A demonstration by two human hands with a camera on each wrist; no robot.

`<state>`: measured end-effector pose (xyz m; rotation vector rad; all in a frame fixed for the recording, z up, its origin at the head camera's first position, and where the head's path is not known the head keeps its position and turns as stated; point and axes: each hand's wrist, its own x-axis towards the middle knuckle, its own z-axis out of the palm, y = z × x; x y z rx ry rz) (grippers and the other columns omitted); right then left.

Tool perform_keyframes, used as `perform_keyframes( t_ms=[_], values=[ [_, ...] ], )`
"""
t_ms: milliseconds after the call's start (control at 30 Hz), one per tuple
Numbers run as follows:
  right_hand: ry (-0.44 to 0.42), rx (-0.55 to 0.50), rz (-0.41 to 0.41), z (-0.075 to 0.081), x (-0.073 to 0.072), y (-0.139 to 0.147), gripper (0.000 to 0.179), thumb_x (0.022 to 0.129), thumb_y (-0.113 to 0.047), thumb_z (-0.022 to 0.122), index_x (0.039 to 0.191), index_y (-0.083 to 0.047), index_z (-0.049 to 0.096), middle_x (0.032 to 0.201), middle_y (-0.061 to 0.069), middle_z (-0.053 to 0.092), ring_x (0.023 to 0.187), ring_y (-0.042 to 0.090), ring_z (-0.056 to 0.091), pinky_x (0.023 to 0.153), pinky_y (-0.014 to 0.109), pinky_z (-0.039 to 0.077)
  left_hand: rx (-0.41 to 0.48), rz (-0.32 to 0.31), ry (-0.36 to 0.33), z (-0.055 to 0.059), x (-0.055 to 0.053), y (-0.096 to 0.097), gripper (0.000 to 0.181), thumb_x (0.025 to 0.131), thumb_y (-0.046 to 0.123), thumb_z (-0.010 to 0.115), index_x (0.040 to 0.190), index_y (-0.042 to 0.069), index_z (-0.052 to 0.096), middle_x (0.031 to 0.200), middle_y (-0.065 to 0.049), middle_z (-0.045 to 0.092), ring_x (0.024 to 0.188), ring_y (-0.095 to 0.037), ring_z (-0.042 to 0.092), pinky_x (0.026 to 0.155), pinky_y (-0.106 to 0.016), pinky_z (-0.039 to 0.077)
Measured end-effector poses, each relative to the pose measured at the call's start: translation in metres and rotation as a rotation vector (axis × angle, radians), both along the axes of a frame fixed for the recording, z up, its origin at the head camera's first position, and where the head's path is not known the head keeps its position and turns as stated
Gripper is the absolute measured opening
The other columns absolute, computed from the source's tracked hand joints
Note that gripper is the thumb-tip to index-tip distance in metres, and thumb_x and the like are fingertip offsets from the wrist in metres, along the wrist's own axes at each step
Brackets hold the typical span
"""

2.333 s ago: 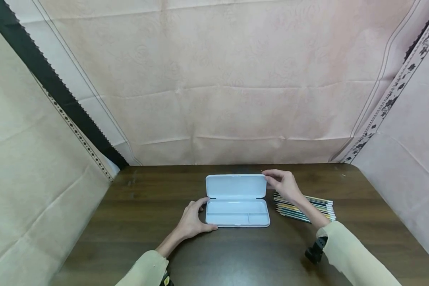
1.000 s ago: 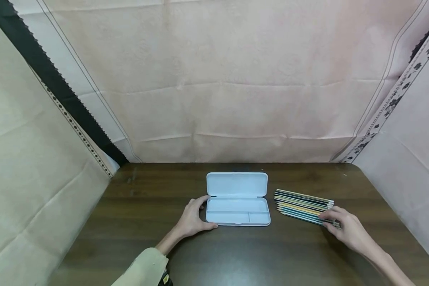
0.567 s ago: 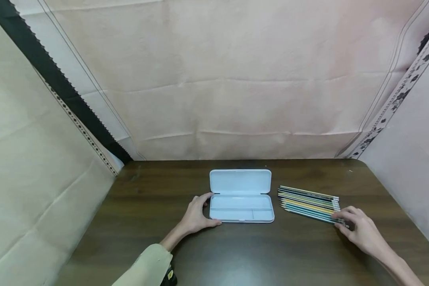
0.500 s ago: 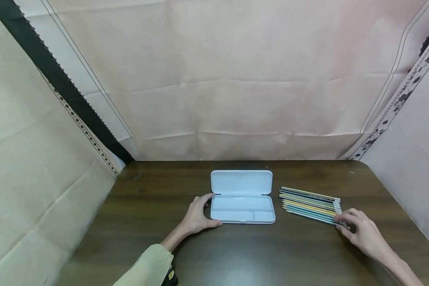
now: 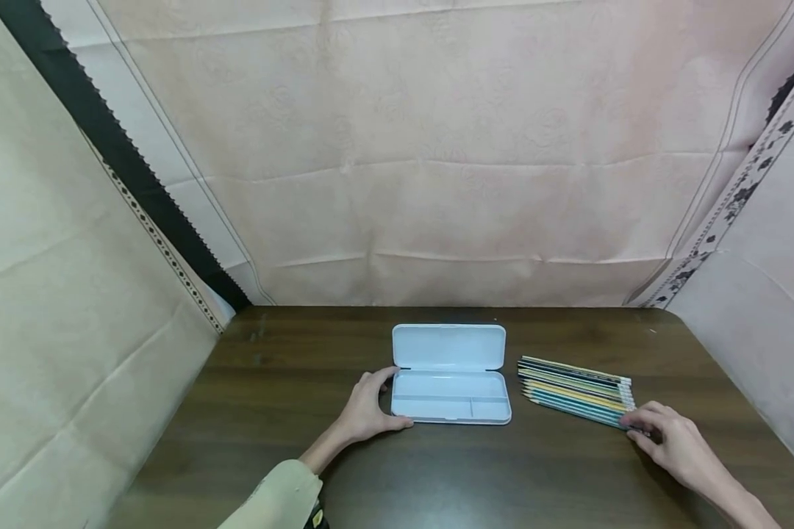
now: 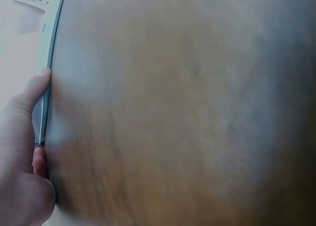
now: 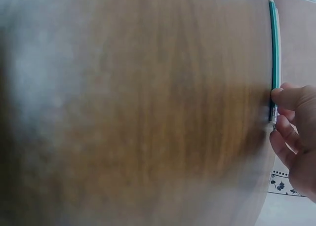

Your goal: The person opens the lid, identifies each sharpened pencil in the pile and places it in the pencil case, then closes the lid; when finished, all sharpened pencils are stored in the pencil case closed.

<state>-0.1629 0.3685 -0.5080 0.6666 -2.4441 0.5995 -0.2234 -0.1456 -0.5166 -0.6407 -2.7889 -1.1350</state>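
A pale blue pencil case (image 5: 430,386) lies with its lid (image 5: 448,345) folded back, its divided tray bare. My left hand (image 5: 364,413) grips the tray's left side, thumb at the front corner and a fingertip by the hinge. In the left wrist view, the thumb (image 6: 37,85) lies along the case's edge (image 6: 48,43). To the right, several pencils (image 5: 572,386) in dark, yellow and teal lie side by side, points toward the case. My right hand (image 5: 675,442) pinches the eraser end of the nearest teal pencil (image 7: 274,48) between thumb and fingers.
The brown wooden table (image 5: 470,474) extends in front of the case and pencils. Pale cloth (image 5: 437,184) hangs behind the table, with more cloth panels at left and right. A green sleeve (image 5: 274,496) covers the left forearm.
My right hand has gone from the open lid's upper right corner to the pencils' eraser ends, where it stays. The left hand keeps its place on the case. The view shifts slightly.
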Motion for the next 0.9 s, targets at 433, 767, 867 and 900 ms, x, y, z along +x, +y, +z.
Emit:
perform_keyframes(
  t_ms=[433,767,867,900],
  values=[
    [-0.002,0.032,0.025,0.0044,-0.0062,-0.0015,0.044,0.059,0.016,0.085,0.085,-0.017,0.071,0.083,-0.011,0.059,0.070,-0.001,0.049,0.060,0.015,0.039,0.004,0.004,0.006,0.0045,-0.0041,-0.0009,0.089,0.070,0.041,0.091,0.144,0.011,0.050,0.126,-0.008,0.057,0.105,-0.022,0.050,0.081,-0.041,0.045],
    [-0.013,0.035,0.061,0.0006,-0.0050,0.0013,0.035,0.071,0.011,0.083,0.088,-0.017,0.070,0.084,-0.004,0.062,0.072,0.002,0.054,0.062,0.015,0.041,0.005,0.006,-0.012,0.0020,-0.0029,-0.0010,0.089,0.071,0.042,0.090,0.144,0.011,0.050,0.127,-0.008,0.056,0.106,-0.021,0.050,0.083,-0.041,0.045],
    [-0.002,0.033,0.072,-0.0018,-0.0032,0.0016,0.031,0.074,0.008,0.082,0.088,-0.018,0.070,0.085,-0.003,0.063,0.074,0.004,0.056,0.064,0.016,0.042,0.004,0.005,-0.018,0.0012,-0.0018,-0.0004,0.089,0.071,0.042,0.090,0.144,0.011,0.050,0.127,-0.008,0.056,0.106,-0.021,0.050,0.083,-0.041,0.045],
    [0.004,0.033,0.070,-0.0023,-0.0027,0.0015,0.032,0.074,0.009,0.082,0.088,-0.018,0.070,0.086,-0.003,0.063,0.074,0.004,0.056,0.064,0.016,0.042,0.003,0.004,-0.016,0.0011,-0.0016,-0.0002,0.089,0.071,0.042,0.090,0.144,0.011,0.050,0.128,-0.008,0.056,0.106,-0.021,0.050,0.083,-0.041,0.045]
  ],
)
